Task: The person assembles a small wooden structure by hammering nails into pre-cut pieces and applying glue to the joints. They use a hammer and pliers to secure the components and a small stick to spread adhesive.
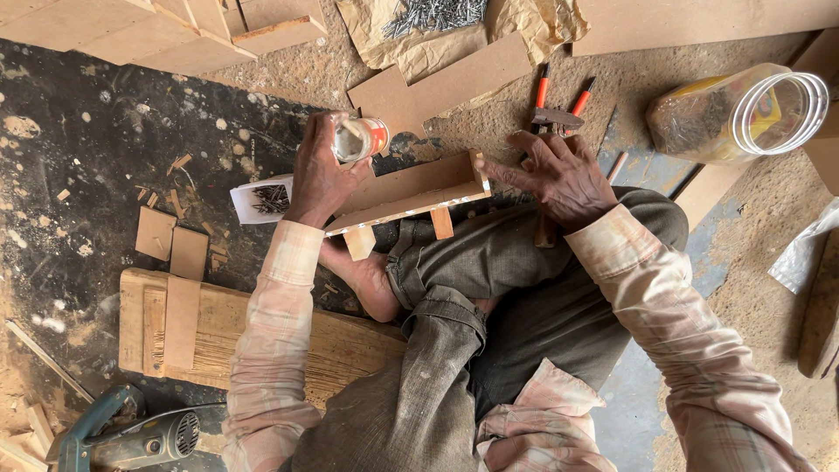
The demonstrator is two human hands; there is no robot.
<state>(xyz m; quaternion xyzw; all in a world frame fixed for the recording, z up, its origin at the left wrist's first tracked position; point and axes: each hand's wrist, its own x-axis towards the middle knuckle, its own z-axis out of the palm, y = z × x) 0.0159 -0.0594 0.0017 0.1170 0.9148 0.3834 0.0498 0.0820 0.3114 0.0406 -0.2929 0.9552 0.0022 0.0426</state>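
Observation:
I sit on the floor with a long fibreboard piece resting across my foot and knee; small wooden blocks stick out under it. My left hand is shut on a small glue pot with a stick in it, held above the board's left end. My right hand has its fingers spread and touches the board's right end. Just beyond that hand lies a hammer, next to pliers with orange handles.
A clear plastic jar lies on its side at right. Nails are heaped on brown paper at top; a white box of nails sits left of my wrist. Board offcuts, a wooden plank and a power tool are at left.

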